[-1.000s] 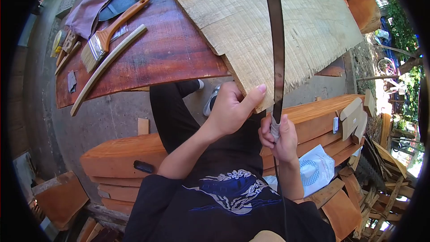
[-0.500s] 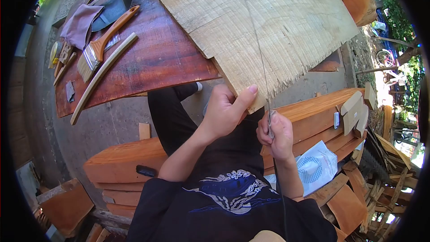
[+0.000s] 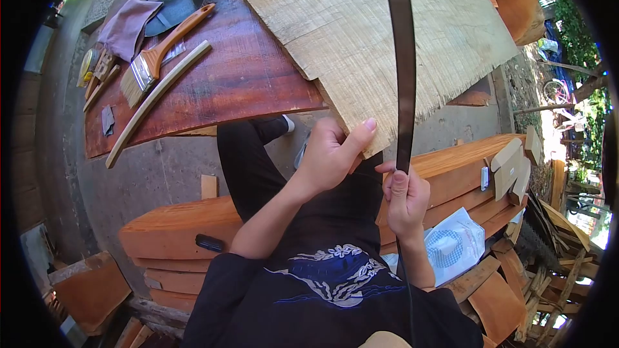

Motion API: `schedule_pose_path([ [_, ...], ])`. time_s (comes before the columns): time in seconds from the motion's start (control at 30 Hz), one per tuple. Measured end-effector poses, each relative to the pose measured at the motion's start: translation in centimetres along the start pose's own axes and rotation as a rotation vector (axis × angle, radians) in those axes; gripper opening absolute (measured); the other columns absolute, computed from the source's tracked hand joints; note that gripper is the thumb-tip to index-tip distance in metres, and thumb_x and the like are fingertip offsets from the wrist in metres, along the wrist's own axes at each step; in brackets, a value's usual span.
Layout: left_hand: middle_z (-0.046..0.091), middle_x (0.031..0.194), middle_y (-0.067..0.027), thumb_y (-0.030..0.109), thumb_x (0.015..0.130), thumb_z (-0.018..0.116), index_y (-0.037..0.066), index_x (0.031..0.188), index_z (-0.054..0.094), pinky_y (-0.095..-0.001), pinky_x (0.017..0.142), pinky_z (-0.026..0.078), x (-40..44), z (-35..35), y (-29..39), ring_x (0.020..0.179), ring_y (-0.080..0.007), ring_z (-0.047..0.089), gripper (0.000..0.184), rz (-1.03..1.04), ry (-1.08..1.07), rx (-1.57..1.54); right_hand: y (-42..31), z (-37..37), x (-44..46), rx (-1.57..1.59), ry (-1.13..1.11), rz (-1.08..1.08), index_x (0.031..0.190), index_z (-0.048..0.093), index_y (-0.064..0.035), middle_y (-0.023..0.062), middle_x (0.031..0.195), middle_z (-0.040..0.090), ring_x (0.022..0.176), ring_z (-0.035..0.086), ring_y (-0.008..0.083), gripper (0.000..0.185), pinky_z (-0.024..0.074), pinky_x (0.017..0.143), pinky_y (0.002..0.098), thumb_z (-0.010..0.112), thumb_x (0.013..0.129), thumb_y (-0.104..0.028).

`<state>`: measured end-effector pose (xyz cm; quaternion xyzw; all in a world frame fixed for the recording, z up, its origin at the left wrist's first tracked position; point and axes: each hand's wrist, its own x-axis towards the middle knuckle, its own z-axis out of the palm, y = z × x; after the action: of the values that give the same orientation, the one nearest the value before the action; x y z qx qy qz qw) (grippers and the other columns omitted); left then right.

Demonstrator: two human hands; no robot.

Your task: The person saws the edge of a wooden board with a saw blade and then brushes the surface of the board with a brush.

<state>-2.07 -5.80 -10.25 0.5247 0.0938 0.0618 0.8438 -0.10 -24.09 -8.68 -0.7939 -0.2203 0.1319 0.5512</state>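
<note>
A pale board with a ragged right edge lies on the reddish-brown table and juts past its front edge. My left hand pinches the board's near corner, thumb on top and fingers underneath. A long dark metal strip, with a hole near its far end, stands over the board's right part, its flat side toward the camera. My right hand is closed around the strip's near end, just right of that corner. Whether the strip touches the board cannot be made out.
On the table are a wide paintbrush, a curved wood strip, a purple cloth and a tape measure. Stacked reddish timber stands below, with a white plastic bag at right.
The strip was flat-side visible, then edge-on, and now shows its flat side again, slightly farther right. My right hand's grip has shifted on its near end. My left hand keeps hold of the corner.
</note>
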Motion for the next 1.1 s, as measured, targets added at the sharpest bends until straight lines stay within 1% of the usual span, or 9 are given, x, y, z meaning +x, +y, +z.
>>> schedule_pose_path([
  [0.13, 0.054, 0.060, 0.0017, 0.029, 0.102, 0.053, -0.001, 0.091, 0.065, -0.0217, 0.038, 0.028, 0.0, -0.2, -0.1, 0.043, -0.0026, 0.041, 0.034, -0.001, -0.013, 0.020, 0.6, 0.2, -0.5, -0.097, 0.004, -0.061, 0.096, 0.065, 0.0003, 0.0020, 0.056, 0.047, 0.050, 0.047, 0.0099, 0.030, 0.0358, 0.049, 0.0268, 0.050, 0.106, -0.024],
  [0.33, 0.055, 0.059, 0.0008, 0.030, 0.102, 0.053, 0.000, 0.088, 0.064, -0.0220, 0.040, 0.031, 0.1, -0.3, -0.6, 0.042, -0.0037, 0.043, 0.035, 0.001, 0.011, 0.066, 0.4, 0.5, -0.1, -0.176, 0.018, -0.073, 0.092, 0.063, -0.0011, 0.0070, 0.058, 0.051, 0.048, 0.052, 0.0163, 0.026, 0.0388, 0.049, 0.0306, 0.051, 0.105, -0.020],
  [0.43, 0.056, 0.060, 0.0001, 0.030, 0.103, 0.053, -0.001, 0.090, 0.065, -0.0220, 0.040, 0.031, 0.1, -0.1, -0.6, 0.042, -0.0041, 0.043, 0.035, 0.026, 0.026, 0.058, -0.5, 0.7, 0.7, -0.177, 0.014, -0.100, 0.091, 0.063, -0.0010, 0.0094, 0.060, 0.055, 0.049, 0.056, 0.0210, 0.025, 0.0407, 0.050, 0.0327, 0.051, 0.104, -0.018],
  [0.53, 0.059, 0.064, -0.0016, 0.030, 0.103, 0.053, -0.002, 0.096, 0.067, -0.0220, 0.039, 0.032, 0.1, -0.4, -0.2, 0.043, -0.0043, 0.044, 0.035, -0.003, -0.019, 0.056, -1.7, 1.0, 1.9, -0.208, 0.021, -0.121, 0.091, 0.062, -0.0009, 0.0109, 0.063, 0.058, 0.051, 0.058, 0.0245, 0.023, 0.0428, 0.050, 0.0345, 0.051, 0.104, -0.016],
  [0.63, 0.051, 0.053, 0.0019, 0.033, 0.102, 0.056, 0.003, 0.078, 0.064, -0.0241, 0.040, 0.031, 0.2, -0.3, -0.1, 0.044, -0.0040, 0.044, 0.039, 0.002, 0.018, 0.072, -0.8, 0.9, 0.6, -0.273, 0.005, -0.102, 0.090, 0.061, -0.0001, 0.0126, 0.066, 0.060, 0.054, 0.061, 0.0279, 0.022, 0.0442, 0.051, 0.0360, 0.051, 0.103, -0.015],
  [0.77, 0.050, 0.051, 0.0020, 0.033, 0.102, 0.057, 0.003, 0.076, 0.064, -0.0239, 0.041, 0.032, 0.2, -0.2, -0.4, 0.044, -0.0043, 0.045, 0.041, -0.021, 0.010, 0.009, 1.0, 0.8, -0.9, -0.277, -0.002, -0.105, 0.090, 0.060, 0.0006, 0.0133, 0.068, 0.062, 0.057, 0.064, 0.0296, 0.019, 0.0453, 0.052, 0.0369, 0.052, 0.102, -0.012],
  [0.93, 0.049, 0.050, 0.0023, 0.033, 0.101, 0.057, 0.003, 0.075, 0.063, -0.0238, 0.041, 0.032, -0.5, 0.1, 0.6, 0.044, -0.0042, 0.045, 0.041, -0.058, 0.024, 0.073, -1.7, 1.8, 1.9, -0.303, 0.053, -0.182, 0.091, 0.061, 0.0008, 0.0131, 0.068, 0.063, 0.057, 0.065, 0.0302, 0.017, 0.0467, 0.052, 0.0375, 0.052, 0.101, -0.009],
  [0.97, 0.049, 0.050, 0.0024, 0.033, 0.101, 0.057, 0.003, 0.075, 0.063, -0.0238, 0.041, 0.032, -0.5, -0.1, 0.8, 0.044, -0.0042, 0.045, 0.041, -0.062, 0.028, 0.102, -1.0, 1.8, 1.3, -0.308, 0.043, -0.169, 0.091, 0.061, 0.0009, 0.0131, 0.069, 0.063, 0.057, 0.065, 0.0305, 0.017, 0.0465, 0.052, 0.0375, 0.052, 0.101, -0.009],
  [1.1, 0.050, 0.050, 0.0022, 0.033, 0.101, 0.057, 0.003, 0.073, 0.063, -0.0239, 0.041, 0.032, -0.3, 0.0, 0.0, 0.044, -0.0045, 0.045, 0.042, -0.024, 0.025, -0.003, 1.0, 1.2, -0.6, -0.309, 0.013, -0.152, 0.088, 0.060, 0.0009, 0.0133, 0.069, 0.064, 0.056, 0.064, 0.0314, 0.017, 0.0461, 0.051, 0.0372, 0.052, 0.101, -0.008],
])
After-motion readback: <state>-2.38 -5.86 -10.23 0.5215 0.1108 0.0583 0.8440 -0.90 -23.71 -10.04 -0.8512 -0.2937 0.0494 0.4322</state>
